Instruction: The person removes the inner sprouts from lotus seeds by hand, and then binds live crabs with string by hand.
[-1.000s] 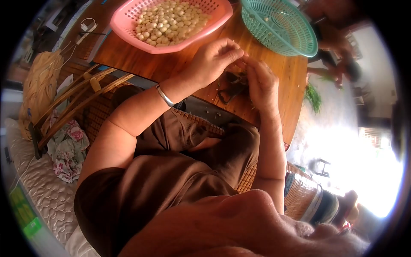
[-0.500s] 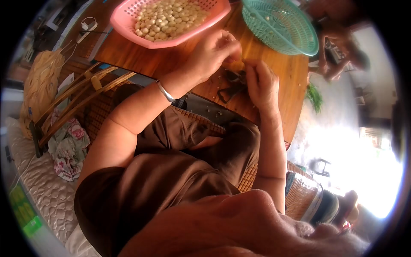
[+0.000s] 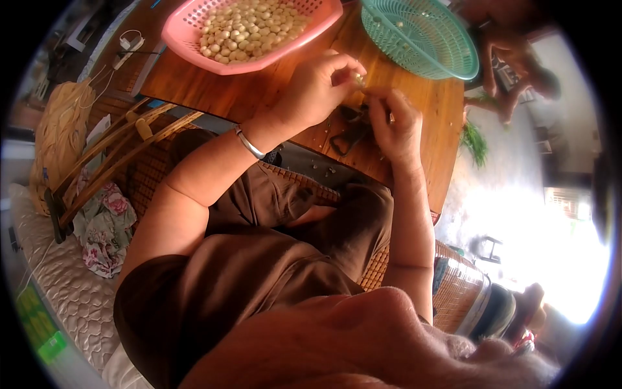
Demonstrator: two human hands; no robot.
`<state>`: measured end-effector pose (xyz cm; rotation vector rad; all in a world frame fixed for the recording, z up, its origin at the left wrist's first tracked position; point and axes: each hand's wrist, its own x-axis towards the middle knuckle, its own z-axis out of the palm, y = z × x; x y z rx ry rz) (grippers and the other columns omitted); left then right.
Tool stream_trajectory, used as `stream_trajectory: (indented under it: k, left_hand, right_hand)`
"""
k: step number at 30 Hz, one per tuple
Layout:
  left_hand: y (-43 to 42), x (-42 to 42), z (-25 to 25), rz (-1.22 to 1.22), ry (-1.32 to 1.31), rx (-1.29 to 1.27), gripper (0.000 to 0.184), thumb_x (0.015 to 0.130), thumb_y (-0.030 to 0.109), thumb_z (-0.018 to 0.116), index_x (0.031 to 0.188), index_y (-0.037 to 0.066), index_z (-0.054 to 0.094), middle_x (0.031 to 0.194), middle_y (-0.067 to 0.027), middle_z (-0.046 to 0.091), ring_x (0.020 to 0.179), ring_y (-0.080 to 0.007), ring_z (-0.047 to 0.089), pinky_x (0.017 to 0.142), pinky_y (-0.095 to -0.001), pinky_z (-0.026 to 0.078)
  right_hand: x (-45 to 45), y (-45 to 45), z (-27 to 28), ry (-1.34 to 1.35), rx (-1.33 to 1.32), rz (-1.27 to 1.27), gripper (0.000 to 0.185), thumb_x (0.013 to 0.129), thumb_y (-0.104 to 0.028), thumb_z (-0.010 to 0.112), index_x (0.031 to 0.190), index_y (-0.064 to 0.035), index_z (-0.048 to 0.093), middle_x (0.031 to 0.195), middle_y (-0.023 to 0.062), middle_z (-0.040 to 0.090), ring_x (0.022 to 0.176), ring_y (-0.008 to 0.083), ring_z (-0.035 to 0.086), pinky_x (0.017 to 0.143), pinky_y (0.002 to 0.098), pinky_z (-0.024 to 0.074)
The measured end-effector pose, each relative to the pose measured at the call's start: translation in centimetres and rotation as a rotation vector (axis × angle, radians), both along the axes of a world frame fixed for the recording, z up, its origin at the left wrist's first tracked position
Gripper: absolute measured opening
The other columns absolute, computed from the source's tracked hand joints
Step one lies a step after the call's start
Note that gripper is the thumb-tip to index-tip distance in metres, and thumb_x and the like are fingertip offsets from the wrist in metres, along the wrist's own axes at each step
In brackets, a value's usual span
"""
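My left hand [image 3: 321, 87], with a silver bangle at the wrist, is closed in a pinch over the table. A small pale seed [image 3: 359, 78] shows at its fingertips. Close beside it on the right, my right hand [image 3: 396, 123] is closed too, its thumb and forefinger pressed together near the seed. A pale spot shows between its curled fingers; what it is I cannot make out. Below the hands, a dark tool with looped handles [image 3: 346, 137], like scissors, lies on the table, partly hidden by my right hand.
A pink plastic basket [image 3: 194, 59] of pale round seeds stands at the table's back left. Right of it is a green plastic basket [image 3: 447, 68] with a few pale bits. The wooden table [image 3: 440, 155] ends before my lap. Wooden crutch-like poles [image 3: 123, 146] lean at left.
The pale seed now shows at my left fingertips, where it was hard to see before. My left fingers have shifted slightly. The baskets appear a little further left and the view has moved slightly.
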<state>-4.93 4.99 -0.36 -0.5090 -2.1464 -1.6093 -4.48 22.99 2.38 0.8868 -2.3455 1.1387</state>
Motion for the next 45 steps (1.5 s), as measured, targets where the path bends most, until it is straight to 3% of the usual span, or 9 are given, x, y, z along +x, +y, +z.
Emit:
stream_trajectory:
  k: [2, 10, 14, 19, 25, 45]
  left_hand:
    - [0.0, 0.1, -0.1, 0.012, 0.021, -0.049, 0.016, 0.086, 0.002, 0.068, 0.102, 0.003, 0.066, 0.091, 0.0014, 0.058, 0.078, -0.0051, 0.057, 0.07, -0.0209, 0.049]
    - [0.2, 0.2, 0.2, -0.143, -0.254, 0.225, 0.02, 0.09, 0.004, 0.066, 0.11, 0.004, 0.065, 0.091, 0.0049, 0.06, 0.082, -0.0026, 0.055, 0.073, -0.0188, 0.047]
    - [0.1, 0.3, 0.4, -0.173, -0.274, 0.241, 0.024, 0.09, 0.004, 0.066, 0.114, 0.003, 0.065, 0.092, 0.0049, 0.06, 0.083, -0.0025, 0.054, 0.074, -0.0183, 0.046]
    - [-0.3, 0.8, 1.1, -0.304, -0.398, 0.381, 0.027, 0.098, 0.012, 0.055, 0.123, 0.004, 0.062, 0.098, 0.0021, 0.061, 0.089, -0.0046, 0.058, 0.08, -0.0203, 0.049]
    - [-0.5, 0.3, 0.1, -0.362, -0.411, 0.479, 0.029, 0.102, 0.019, 0.051, 0.123, 0.003, 0.061, 0.108, -0.0023, 0.061, 0.095, -0.01, 0.059, 0.087, -0.0261, 0.053]
    - [-0.4, -0.1, -0.1, -0.317, -0.312, 0.507, 0.023, 0.101, 0.018, 0.052, 0.115, 0.002, 0.062, 0.11, -0.0039, 0.062, 0.102, -0.0137, 0.061, 0.095, -0.0277, 0.05]
  right_hand:
    - [0.0, 0.0, -0.1, 0.009, -0.003, -0.014, 0.011, 0.083, -0.002, 0.064, 0.092, -0.0064, 0.068, 0.07, 0.0085, 0.062, 0.061, 0.0222, 0.062, 0.057, 0.0321, 0.0481]
    - [-0.2, 0.2, -0.4, 0.022, -0.009, -0.083, 0.01, 0.083, -0.003, 0.064, 0.091, -0.0071, 0.068, 0.071, 0.0083, 0.062, 0.062, 0.0225, 0.062, 0.056, 0.0317, 0.0484]
    - [-0.2, 0.1, -0.2, -0.003, -0.011, -0.086, 0.009, 0.083, -0.003, 0.064, 0.091, -0.0073, 0.068, 0.071, 0.0083, 0.063, 0.062, 0.0224, 0.062, 0.056, 0.0313, 0.0485]
    - [-0.3, 0.2, -0.3, 0.007, -0.014, -0.08, 0.01, 0.083, -0.003, 0.065, 0.091, -0.0076, 0.068, 0.071, 0.0078, 0.063, 0.061, 0.022, 0.062, 0.056, 0.0311, 0.0485]
    - [-0.3, 0.1, -0.3, -0.007, -0.014, -0.082, 0.01, 0.082, -0.004, 0.065, 0.09, -0.0082, 0.069, 0.07, 0.0077, 0.062, 0.061, 0.0218, 0.062, 0.056, 0.0312, 0.0486]
    - [-0.2, 0.2, -0.2, -0.01, -0.011, -0.073, 0.008, 0.083, -0.003, 0.063, 0.089, -0.0064, 0.067, 0.074, 0.0092, 0.065, 0.066, 0.0247, 0.065, 0.059, 0.0326, 0.0501]
